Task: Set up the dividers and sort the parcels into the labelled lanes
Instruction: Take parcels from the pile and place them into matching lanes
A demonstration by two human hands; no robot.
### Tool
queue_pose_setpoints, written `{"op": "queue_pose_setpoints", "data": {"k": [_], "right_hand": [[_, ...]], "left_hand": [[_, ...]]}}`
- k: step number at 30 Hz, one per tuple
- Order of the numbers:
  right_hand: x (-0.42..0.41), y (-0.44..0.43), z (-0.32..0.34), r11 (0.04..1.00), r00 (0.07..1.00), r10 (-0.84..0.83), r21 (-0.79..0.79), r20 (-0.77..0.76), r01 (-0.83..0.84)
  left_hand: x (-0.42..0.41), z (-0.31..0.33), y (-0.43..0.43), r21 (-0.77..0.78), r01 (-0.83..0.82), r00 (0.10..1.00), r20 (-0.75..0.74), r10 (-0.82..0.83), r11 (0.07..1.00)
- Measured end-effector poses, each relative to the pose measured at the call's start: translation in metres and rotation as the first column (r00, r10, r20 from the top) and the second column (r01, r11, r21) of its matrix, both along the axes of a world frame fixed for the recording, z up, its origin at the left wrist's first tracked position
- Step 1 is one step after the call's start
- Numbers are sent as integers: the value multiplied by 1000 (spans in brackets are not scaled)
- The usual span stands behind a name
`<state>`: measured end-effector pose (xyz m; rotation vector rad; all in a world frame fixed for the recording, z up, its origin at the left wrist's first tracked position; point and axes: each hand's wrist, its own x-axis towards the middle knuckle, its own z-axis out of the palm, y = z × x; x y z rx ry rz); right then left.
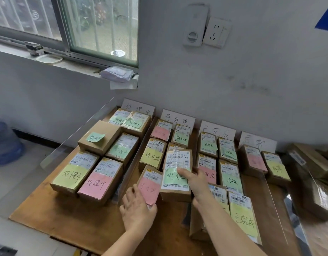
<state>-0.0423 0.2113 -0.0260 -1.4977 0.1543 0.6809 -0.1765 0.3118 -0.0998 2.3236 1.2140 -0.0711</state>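
Right hand is gripping the green parcel, left hand clasping the pink parcel; lifting straight up is looking safest.

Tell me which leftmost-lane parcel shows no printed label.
The plain brown parcel in its middle row, left side: only a small green note on top; the others show white labels.

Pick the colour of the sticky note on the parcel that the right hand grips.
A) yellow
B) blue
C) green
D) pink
C: the right hand grips the parcel that bears the green note, while the left hand holds the pink-note parcel beside it.
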Motion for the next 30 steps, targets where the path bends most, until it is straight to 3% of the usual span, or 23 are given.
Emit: {"op": "queue_pose_setpoints", "data": {"k": [7, 17, 20, 22, 25, 27, 30], "right_hand": [[7, -2, -1, 999, 1000, 28, 19, -8, -28], [10, -1, 2, 997, 998, 55, 59, -32, -53], [11, 0, 3, 995, 998, 65, 70, -20, -64], [11, 2, 6, 994, 997, 75, 80, -11, -74], [10, 10, 13, 989, 994, 105, 102, 33, -108], [7, 18, 20, 984, 990, 124, 122, 65, -131], [4, 32, 30, 973, 987, 134, 179, 91, -148]], "left_hand": [[1, 2, -2, 13, -80, 996, -47, 80, 997], [7, 4, -4, 41, -41, 998, -43, 43, 998], [8, 14, -4, 84, -1, 996, 85, -6, 996], [11, 25, -3, 90, -21, 962, 272, -5, 996], [18, 43, 3, -172, -6, 825, 556, 102, 985], [20, 55, 8, -339, 74, 759, 629, 168, 938], [21, 78, 16, -418, 191, 741, 655, 149, 888]]}}
